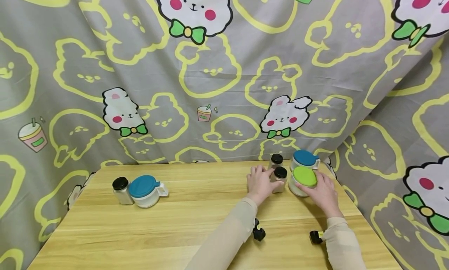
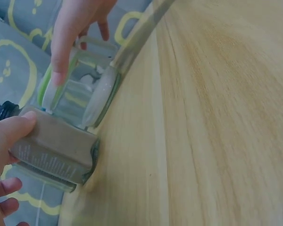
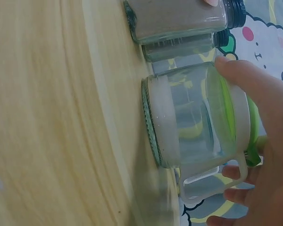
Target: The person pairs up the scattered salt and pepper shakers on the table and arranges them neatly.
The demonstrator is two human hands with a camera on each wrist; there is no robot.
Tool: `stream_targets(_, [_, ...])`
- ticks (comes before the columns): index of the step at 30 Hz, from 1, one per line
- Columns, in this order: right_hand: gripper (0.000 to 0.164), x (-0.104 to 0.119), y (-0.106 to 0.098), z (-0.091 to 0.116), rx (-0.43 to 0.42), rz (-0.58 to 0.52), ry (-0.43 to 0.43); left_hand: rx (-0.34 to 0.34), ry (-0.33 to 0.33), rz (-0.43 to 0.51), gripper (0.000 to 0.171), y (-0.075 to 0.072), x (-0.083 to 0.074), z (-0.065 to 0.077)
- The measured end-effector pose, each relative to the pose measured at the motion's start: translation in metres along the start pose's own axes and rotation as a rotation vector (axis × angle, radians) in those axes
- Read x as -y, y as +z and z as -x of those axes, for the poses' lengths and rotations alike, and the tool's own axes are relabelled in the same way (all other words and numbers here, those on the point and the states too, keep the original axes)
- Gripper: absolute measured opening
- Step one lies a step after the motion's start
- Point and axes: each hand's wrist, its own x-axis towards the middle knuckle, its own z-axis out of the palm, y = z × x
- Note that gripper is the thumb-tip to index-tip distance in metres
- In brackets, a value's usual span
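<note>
Jar [image 2: 59,146] pinched in my left hand [image 1: 260,185], green-lidded pot [image 3: 193,117] in my right hand [image 1: 324,193], near the bench's right edge [image 1: 352,215]: I'd best hold both upright.

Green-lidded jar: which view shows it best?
Right wrist view: the jar appears largest, its side mostly uncovered. The head view shows mainly its lid; in the left wrist view, the right hand partly covers it.

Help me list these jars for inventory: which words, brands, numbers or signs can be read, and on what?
Nothing is legible.
Front black-lidded jar by the left hand: pale rows like print, too blurred to read.
Black device by the right sleeve: yellow patch, too small to make out.
Curtain: drawings, no readable words.
</note>
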Motion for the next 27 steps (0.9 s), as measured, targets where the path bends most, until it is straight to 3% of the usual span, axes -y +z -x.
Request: stream_targets(27, [0.102,0.013,0.001,0.013,0.026,0.016,-0.052,-0.017,0.038,-0.079,0.063,-0.016,0.024,0.009])
